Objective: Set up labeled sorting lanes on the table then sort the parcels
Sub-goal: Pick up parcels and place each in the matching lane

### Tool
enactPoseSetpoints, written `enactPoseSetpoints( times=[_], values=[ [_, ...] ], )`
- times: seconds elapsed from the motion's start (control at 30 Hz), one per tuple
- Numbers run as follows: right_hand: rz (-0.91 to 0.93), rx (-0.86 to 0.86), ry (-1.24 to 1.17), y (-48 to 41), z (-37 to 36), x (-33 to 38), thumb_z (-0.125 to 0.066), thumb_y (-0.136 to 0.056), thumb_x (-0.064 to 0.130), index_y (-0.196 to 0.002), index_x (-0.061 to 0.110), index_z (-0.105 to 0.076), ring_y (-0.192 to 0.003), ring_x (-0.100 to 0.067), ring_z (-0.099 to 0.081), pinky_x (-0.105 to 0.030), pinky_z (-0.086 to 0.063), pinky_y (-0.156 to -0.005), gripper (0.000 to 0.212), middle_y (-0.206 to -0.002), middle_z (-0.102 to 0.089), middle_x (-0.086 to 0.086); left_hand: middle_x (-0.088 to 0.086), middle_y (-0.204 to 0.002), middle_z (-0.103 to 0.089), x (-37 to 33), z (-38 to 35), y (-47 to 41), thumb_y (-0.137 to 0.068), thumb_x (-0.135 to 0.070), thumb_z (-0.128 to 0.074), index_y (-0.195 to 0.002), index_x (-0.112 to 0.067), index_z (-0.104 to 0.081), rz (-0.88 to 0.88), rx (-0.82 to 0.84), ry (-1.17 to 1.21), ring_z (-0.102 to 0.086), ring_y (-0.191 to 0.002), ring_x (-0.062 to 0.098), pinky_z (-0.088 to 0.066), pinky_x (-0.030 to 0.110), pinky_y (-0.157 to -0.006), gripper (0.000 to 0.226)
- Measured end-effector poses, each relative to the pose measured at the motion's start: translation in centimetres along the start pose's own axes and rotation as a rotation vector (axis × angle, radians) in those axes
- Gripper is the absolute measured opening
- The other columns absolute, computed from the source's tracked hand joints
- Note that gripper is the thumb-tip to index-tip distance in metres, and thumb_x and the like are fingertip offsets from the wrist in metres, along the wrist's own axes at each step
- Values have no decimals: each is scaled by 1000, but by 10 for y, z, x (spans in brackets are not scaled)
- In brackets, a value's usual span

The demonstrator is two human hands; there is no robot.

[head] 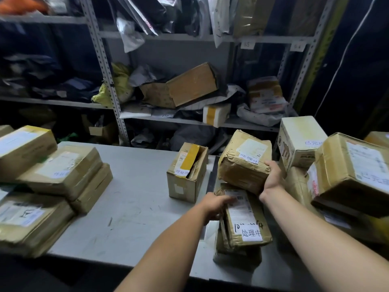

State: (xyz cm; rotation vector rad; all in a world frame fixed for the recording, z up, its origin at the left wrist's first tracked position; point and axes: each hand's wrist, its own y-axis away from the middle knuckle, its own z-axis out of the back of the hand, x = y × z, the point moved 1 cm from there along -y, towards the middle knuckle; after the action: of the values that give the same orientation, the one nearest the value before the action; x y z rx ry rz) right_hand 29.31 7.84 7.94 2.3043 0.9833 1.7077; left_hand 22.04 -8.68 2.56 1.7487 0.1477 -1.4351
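Observation:
My right hand [273,178] grips the near right corner of a crumpled brown parcel [242,163] with a white handwritten label, held tilted above the middle pile. My left hand [216,204] rests on the left edge of a flat brown parcel [244,218] that lies on top of that pile and bears a white label. A small upright box [186,171] with yellow tape and a white label stands on the grey table [126,197] just left of the pile.
Stacked brown parcels [52,173] fill the table's left side. More labelled boxes [353,171] are piled at the right. Metal shelves [174,85] crammed with bags and boxes stand behind the table.

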Motion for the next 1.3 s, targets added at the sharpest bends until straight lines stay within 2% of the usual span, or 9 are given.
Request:
enactPoseSetpoints(
  times=[0.17,0.33,0.5,0.67,0.77,0.87,0.97,1.13,1.3],
  values=[
    [-39,8,-3,-10,5,5,-79,-44,51,-113,13,-75,-92,-40,-76,-53,-59,-71,79,-104,-78,-16,6,-78,-69,-5,5,6,-86,-24,-74,-102,-6,-69,-7,-23,39,-65,-61,18,-50,23,-49,24],
    [-47,-4,-16,-34,19,2,-83,-43,52,-118,15,-74,-98,-41,-74,-58,-58,-81,84,-111,-76,-17,7,-79,-71,-10,8,2,-88,-17,-71,-90,-10,-68,-29,-14,55,-66,-73,23,-54,25,-59,8],
    [-58,9,-52,-33,17,10,-81,-46,53,-117,15,-75,-99,-42,-74,-63,-55,-88,81,-110,-77,-17,12,-94,-72,-16,9,-6,-87,-21,-71,-110,-4,-68,-25,37,20,-68,-72,20,-52,22,-51,29],
    [-39,-15,-28,-39,11,19,-80,-46,55,-116,12,-74,-96,-42,-75,-62,-57,-85,82,-107,-77,-19,5,-99,-72,-21,10,-13,-90,-31,-70,-119,-11,-63,-17,112,-83,-69,-83,15,-53,24,-58,36],
    [-42,4,6,-50,6,20,-80,-45,56,-115,12,-75,-94,-42,-75,-62,-57,-84,82,-106,-77,-19,0,-106,-68,-25,11,-18,-92,-42,-65,-124,-14,-59,-5,146,-223,-63,-95,14,-47,28,-74,43],
    [-31,5,5,-58,-1,20,-80,-46,56,-113,13,-75,-92,-41,-76,-62,-58,-84,80,-104,-78,-18,5,-134,-58,-30,15,-23,-95,-53,-56,-138,-16,-53,24,146,-288,-54,-119,23,-41,39,-101,57],
    [3,-31,-11,-67,-6,16,-80,-45,51,-108,13,-77,-90,-39,-76,-64,-58,-83,74,-101,-78,-16,9,-153,-43,-40,17,-31,-101,-60,-34,-149,-20,-42,-2,85,-225,-39,-140,30,-31,45,-110,62],
    [22,-121,16,-55,-25,12,-80,-63,39,-100,11,-75,-81,-34,-76,-60,-61,-80,46,-89,-78,-14,13,-144,-54,-58,28,-69,-92,-72,-26,-141,-12,-52,-61,-132,-39,-50,-132,28,-34,50,-115,82],
    [10,-194,33,-60,-26,4,-79,-75,30,-94,9,-74,-79,-32,-73,-56,-61,-84,28,-83,-77,-12,8,-133,-62,-78,33,-92,-93,-70,-25,-137,-17,-56,-111,-127,-29,-54,-124,24,-36,51,-112,75]
  ],
)
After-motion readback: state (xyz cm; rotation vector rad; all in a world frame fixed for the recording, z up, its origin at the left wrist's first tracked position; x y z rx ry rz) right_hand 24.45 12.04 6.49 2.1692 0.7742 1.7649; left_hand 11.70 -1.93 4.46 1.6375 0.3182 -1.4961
